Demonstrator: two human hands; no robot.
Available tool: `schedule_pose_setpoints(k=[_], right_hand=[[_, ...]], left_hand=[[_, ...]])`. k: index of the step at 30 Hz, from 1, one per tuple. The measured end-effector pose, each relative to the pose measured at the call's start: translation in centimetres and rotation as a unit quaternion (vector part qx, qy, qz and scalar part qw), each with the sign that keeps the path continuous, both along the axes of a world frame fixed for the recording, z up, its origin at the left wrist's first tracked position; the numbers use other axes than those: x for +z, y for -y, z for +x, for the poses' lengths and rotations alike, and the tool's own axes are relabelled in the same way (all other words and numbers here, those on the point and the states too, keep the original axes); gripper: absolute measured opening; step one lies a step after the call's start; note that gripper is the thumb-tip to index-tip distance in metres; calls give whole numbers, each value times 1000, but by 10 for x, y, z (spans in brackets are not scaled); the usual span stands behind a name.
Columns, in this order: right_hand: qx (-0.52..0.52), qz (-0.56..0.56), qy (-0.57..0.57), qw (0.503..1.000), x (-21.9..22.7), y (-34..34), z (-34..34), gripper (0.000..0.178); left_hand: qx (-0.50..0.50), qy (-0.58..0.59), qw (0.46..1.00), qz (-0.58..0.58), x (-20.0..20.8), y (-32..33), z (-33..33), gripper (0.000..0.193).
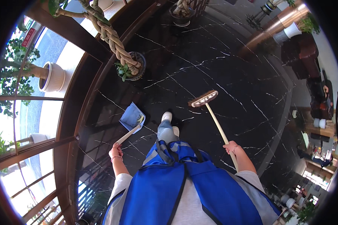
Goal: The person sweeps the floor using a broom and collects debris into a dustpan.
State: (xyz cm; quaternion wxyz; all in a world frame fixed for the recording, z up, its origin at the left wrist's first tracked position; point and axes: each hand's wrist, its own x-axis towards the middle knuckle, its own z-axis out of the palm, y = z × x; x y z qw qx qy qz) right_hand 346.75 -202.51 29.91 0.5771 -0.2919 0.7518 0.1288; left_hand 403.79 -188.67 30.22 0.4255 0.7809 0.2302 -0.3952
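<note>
My left hand (115, 150) is closed round the pale handle of a blue dustpan (130, 117), held out ahead on the left. Some small bits, too small to name, show near the dustpan's handle end. In my right hand (232, 147) is the long cream handle of a broom (216, 122). Its brown-bristled head (203, 99) is out in front, right of my feet, over the black floor. One pale shoe (166, 116) is stepped forward between the two tools.
White-veined black floor (251, 90) spreads ahead. A potted plant with a braided trunk (133, 65) stands ahead left beside the windows (41, 82); another pot (181, 15) is farther off. Brown leather seats (300, 56), a white planter (289, 33) and a seated person (326, 90) are at the right.
</note>
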Motion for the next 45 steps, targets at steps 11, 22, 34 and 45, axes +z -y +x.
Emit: schedule_pose_setpoints(k=[11,22,34,45], right_hand=[[74,5,-24,997,14,255,83,27],[390,-126,-61,910,-21,456,136,44],[486,-367,116,785,-118,739,371,32],[525,-166,-7,835,-218,724,359,34]], left_hand=[[108,11,994,6,-35,125,-46,19],[164,-41,985,25,-12,213,-86,10],[195,42,977,76,33,325,-186,15],[246,13,965,94,52,380,-218,22]])
